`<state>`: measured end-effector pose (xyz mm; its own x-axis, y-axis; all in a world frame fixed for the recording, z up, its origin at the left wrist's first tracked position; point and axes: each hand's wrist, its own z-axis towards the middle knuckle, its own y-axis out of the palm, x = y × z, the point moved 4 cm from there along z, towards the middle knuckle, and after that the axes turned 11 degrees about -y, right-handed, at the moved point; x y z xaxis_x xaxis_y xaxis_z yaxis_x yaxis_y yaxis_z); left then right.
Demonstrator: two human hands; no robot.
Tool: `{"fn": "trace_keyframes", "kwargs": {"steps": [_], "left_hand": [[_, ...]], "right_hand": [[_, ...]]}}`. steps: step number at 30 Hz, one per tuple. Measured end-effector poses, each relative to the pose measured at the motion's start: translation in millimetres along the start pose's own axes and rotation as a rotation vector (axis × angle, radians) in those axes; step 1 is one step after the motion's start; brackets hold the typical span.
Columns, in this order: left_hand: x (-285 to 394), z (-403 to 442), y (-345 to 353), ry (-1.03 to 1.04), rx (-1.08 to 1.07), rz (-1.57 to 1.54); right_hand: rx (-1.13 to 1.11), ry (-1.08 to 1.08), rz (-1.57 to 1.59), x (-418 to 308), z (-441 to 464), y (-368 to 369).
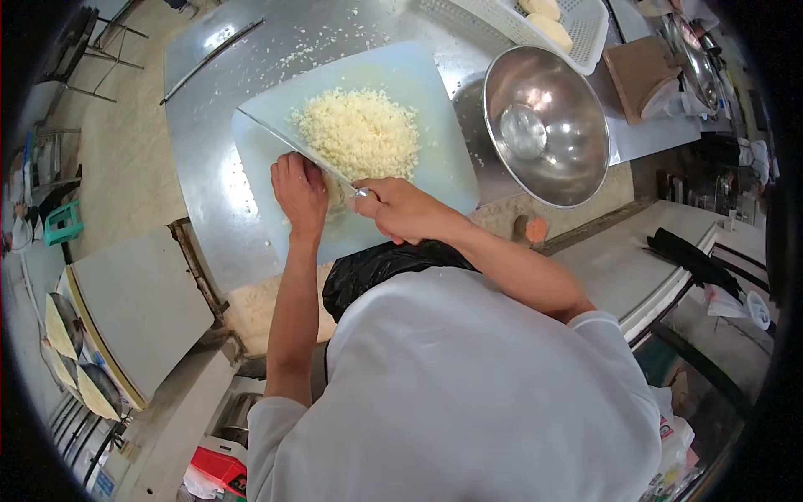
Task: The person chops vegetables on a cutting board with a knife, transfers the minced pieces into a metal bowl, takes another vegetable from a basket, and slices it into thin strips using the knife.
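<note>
The view is taken from a head-worn camera, mounted above the white shirt, and is faced forward and steeply downward. The shirt is seen at closest range, from about 4 to 7 o'clock. The left hand at 10 o'clock, the right hand near 12 and the cutting board towards 11 are viewed near, from above. Strong wide-angle bending is noted, with darkened, rounded margins at 3 and 9 o'clock.

Bright, glare on steel table, fisheye bending, black corners
</note>
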<state>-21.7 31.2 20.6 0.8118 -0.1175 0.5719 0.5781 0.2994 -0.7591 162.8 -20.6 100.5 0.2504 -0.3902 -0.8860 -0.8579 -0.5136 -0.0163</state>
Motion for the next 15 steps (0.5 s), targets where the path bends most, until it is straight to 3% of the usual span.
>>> {"fn": "trace_keyframes", "kwargs": {"steps": [15], "left_hand": [[2,0,-3,0.004,-0.003,-0.014]], "right_hand": [[0.015,0.082,0.108,-7,-15,13]]}}
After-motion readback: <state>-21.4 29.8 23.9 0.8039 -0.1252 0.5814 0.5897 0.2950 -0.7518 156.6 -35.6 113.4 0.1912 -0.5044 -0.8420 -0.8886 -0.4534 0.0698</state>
